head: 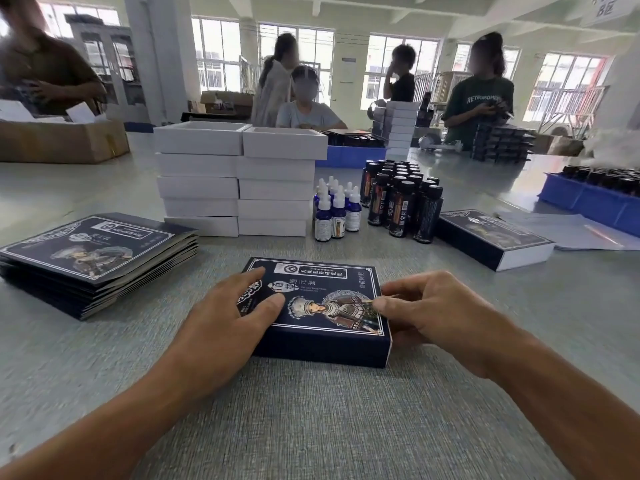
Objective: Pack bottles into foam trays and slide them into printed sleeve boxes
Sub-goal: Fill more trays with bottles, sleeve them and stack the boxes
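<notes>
At the grey desk's [104, 358] left edge I see a stack of flat dark-blue printed sleeves [93, 261]. Near the front edge, my left hand [228, 317] rests spread-fingered on a dark-blue printed sleeve box [329, 303]; my right hand [433, 306] pinches its right end. Small blue dropper bottles [334, 211] stand behind.
</notes>
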Tool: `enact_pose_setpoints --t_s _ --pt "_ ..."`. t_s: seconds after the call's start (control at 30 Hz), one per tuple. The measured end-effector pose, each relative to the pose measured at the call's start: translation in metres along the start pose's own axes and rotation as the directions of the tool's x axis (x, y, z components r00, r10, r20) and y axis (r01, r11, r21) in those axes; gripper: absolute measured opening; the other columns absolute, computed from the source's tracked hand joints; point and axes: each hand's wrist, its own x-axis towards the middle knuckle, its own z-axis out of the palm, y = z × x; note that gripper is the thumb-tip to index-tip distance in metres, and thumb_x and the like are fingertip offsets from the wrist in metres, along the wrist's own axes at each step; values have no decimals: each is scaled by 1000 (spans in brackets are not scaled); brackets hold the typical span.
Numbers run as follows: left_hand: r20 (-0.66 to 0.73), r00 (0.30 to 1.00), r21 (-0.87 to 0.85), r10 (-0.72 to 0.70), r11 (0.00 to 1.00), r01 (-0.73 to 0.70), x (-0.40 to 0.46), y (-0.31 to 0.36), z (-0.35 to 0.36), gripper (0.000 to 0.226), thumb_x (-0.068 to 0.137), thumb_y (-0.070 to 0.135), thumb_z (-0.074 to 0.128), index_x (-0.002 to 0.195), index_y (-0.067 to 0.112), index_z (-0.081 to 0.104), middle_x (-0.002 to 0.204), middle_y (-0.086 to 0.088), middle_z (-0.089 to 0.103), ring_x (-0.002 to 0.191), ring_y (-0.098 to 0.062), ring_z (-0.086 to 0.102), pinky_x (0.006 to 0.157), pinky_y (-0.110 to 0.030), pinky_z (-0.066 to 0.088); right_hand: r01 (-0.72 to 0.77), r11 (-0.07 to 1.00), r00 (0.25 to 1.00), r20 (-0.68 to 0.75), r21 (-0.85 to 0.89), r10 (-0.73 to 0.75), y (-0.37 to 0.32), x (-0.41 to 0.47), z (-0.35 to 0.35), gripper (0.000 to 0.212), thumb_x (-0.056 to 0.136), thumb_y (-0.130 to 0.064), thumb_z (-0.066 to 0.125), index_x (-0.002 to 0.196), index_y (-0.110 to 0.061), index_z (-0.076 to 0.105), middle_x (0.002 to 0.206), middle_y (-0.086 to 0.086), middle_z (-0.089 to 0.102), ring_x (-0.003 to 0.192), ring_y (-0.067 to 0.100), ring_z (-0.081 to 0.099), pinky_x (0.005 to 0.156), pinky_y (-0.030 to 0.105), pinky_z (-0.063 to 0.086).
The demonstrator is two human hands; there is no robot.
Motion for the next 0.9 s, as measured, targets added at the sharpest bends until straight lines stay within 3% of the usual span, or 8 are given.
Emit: enact_pose_setpoints --t_s 0.1,0.2,0.37,0.5,0.6,0.77,0.83,0.9 --pt "-4 1000 9 10 1000 -10 -1 1 0 60 87 58 54 142 42 39 144 13 44 120 -12 47 103 -39 41 10 1000 1000 -18 -23 -10 1 0 0 22 89 -21 73 109 -20 67 90 -3 78 75 7 74 58 13 53" --pt "-8 1000 38 11 999 -11 -3 3 1 59 88 57 53 143 41 39 150 13 38 131 -13 41 111 -39 34 18 998 1000 -13 -68 -19 2 -1 1 7 91 -22 70 88 -28 67 83 -15 76 74 2 72 56 10 51" --pt "-14 1000 145 24 989 -21 -5 6 1 56 90 57 47 143 39 41 156 14 25 141 -11 27 113 -33 23 16 994 1000 -8 -109 -17 -1 -4 7 26 94 -22 66 70 -31 66 75 -26 72 73 -9 68 51 4 46" --pt "-11 999 136 41 990 -39 -7 5 1 57 91 56 48 144 38 39 154 14 27 135 -8 32 110 -31 25 -17 993 998 -54 -119 10 -1 -2 7 5 92 -26 68 91 -31 68 85 -14 76 80 2 71 65 17 55" --pt "-23 999 78 34 996 -32 -10 6 0 55 88 54 53 141 39 44 150 14 35 119 -3 35 106 -31 30 -102 995 995 -17 -8 102 -3 -2 8 10 92 -19 68 101 -18 72 87 -1 78 78 12 75 67 27 60" --pt "-3 1000 62 21 998 -21 -10 15 -2 49 72 64 55 121 55 52 150 8 39 135 -19 38 109 -39 30 -117 993 993 -18 1 117 -5 -3 4 21 88 -26 72 107 -18 71 96 0 78 92 16 74 88 40 60" --pt "-14 1000 15 20 1000 -20 -9 20 0 32 71 76 57 102 71 50 150 7 41 135 -21 40 109 -44 31 -109 992 994 -16 66 110 -8 -3 -5 30 85 -29 75 112 -22 65 97 1 78 91 17 74 86 40 60" --pt "-14 1000 -7 27 1000 -27 -7 19 4 35 62 85 50 96 77 50 146 9 45 130 -22 44 107 -47 36 -149 980 989 26 131 147 -13 -5 -13 35 83 -30 77 113 -24 59 93 3 78 81 15 74 71 33 61"
